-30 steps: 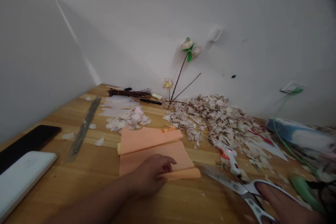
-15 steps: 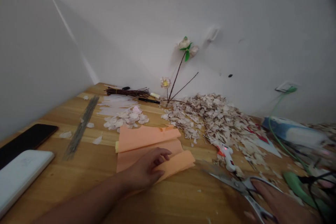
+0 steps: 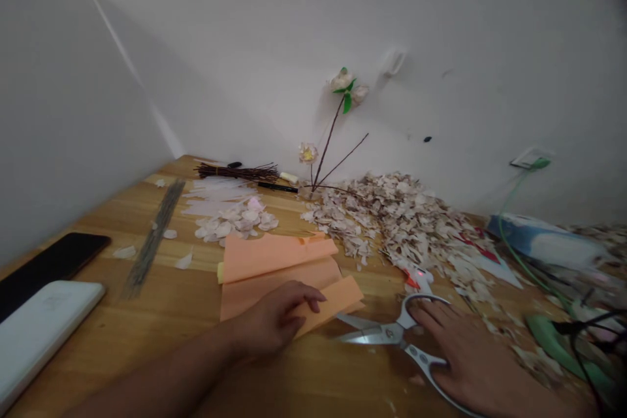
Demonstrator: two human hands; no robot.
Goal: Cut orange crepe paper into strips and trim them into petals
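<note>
Orange crepe paper (image 3: 279,261) lies on the wooden table, its near part folded into a flat strip (image 3: 337,304). My left hand (image 3: 274,317) is closed on that folded strip, with thumb and fingers curled at its left end. In my right hand (image 3: 460,346) is a pair of silver scissors (image 3: 386,334), gripped by the handles. Its blades are parted and point left, close to the strip's right end. Whether the blades touch the paper I cannot tell.
A white glue gun (image 3: 420,277) lies beyond the scissors, before a large heap of dried petals (image 3: 411,215). Artificial flowers on stems (image 3: 329,137) stand by the wall. Wires (image 3: 155,235), a phone (image 3: 53,264) and a white power bank (image 3: 49,333) are at left. A green cord (image 3: 509,235) hangs right.
My right hand has brought the scissors leftward and up, near the folded strip's right end. My left hand stays on the paper, and the strip has shifted only slightly.
</note>
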